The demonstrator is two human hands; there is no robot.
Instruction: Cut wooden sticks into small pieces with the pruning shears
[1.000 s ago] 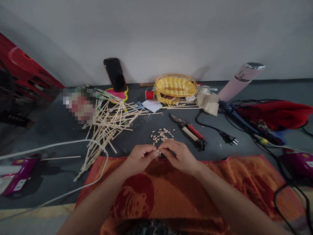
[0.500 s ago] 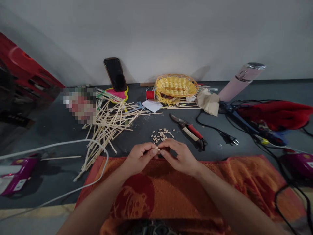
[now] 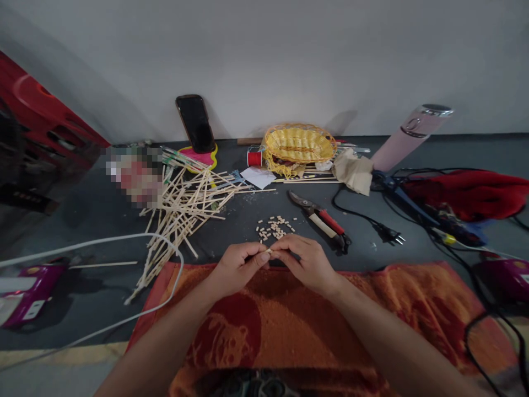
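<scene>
My left hand (image 3: pixel 241 266) and my right hand (image 3: pixel 305 262) meet fingertip to fingertip over the back edge of the orange towel (image 3: pixel 301 325). Between the fingertips they pinch a small piece of wooden stick (image 3: pixel 269 251), mostly covered by the fingers. Just beyond my hands, a scatter of short cut wooden pieces (image 3: pixel 276 227) lies on the dark table. Pruning shears (image 3: pixel 318 218) with red and white handles rest to the right of those pieces, touched by neither hand.
Many long thin sticks (image 3: pixel 182 207) are heaped at left, near a white cable (image 3: pixel 152 237). Along the wall stand a phone (image 3: pixel 195 124), a red thread spool (image 3: pixel 254 159), a yellow basket (image 3: pixel 301 144) and a pink flask (image 3: pixel 413 138). A black plug (image 3: pixel 388 234) lies at right.
The fingertips of both hands have closed in further around the small wooden piece, so less of it shows. The things on the table stay as they were.
</scene>
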